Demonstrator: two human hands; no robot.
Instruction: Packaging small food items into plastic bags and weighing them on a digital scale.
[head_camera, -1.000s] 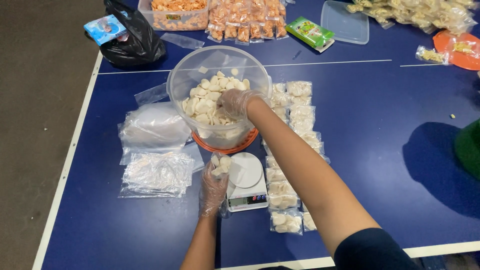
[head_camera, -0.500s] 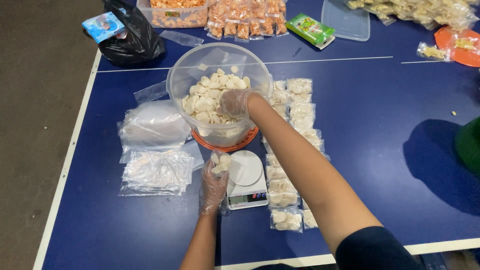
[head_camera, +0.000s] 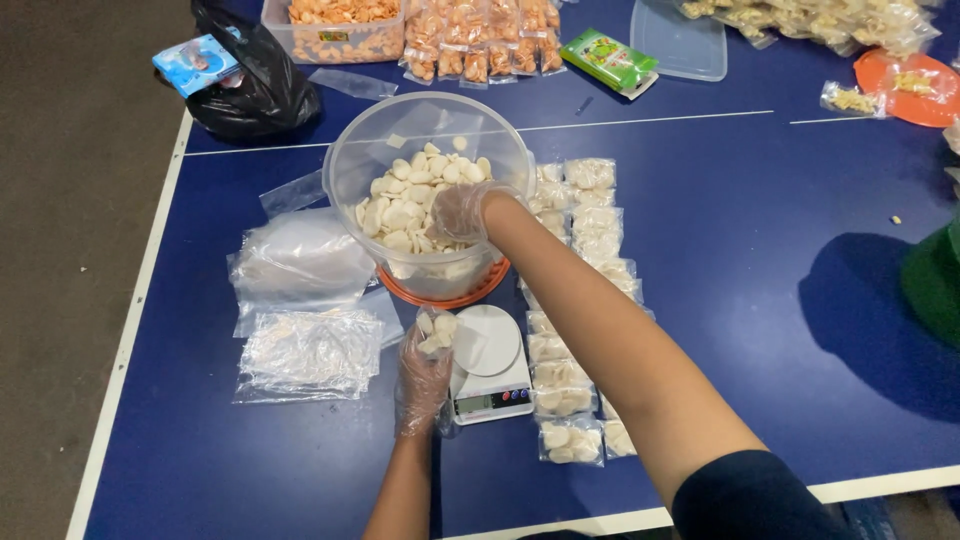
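I read the right hand (head_camera: 462, 212), gloved in thin clear plastic, as dipped over the near rim of the clear round tub (head_camera: 345, 165), fingers curled down into the pale round crackers (head_camera: 405, 205). Whether it has closed on any I cannot tell; the glove and the heap hide the fingertips.

The left hand (head_camera: 425, 372), also gloved, is closed around a small clear bag (head_camera: 438, 332) partly filled with the same crackers, mouth up, held at about 9 o'clock of the white kitchen scale (head_camera: 487, 365), just beside its round pan.

The tub sits on an orange lid (head_camera: 455, 297) at 12 o'clock of the scale, touching or nearly so.

Risks, as I judge them:
- The bag mouth is narrow and held by one hand only. A full fistful could miss it and scatter crackers onto the blue tabletop (head_camera: 750, 260) or the scale pan, spoiling the reading.
- The right forearm crosses above the row of filled packets (head_camera: 565, 375) at 3 o'clock of the scale; a low withdrawal could sweep them aside.
- Pressing on the tub's near wall could tip it on the lid towards the scale.
- The crackers look brittle; a tight grip may break them.
- The stack of empty bags (head_camera: 310, 352) at 9 o'clock lies loose and could slide if brushed.
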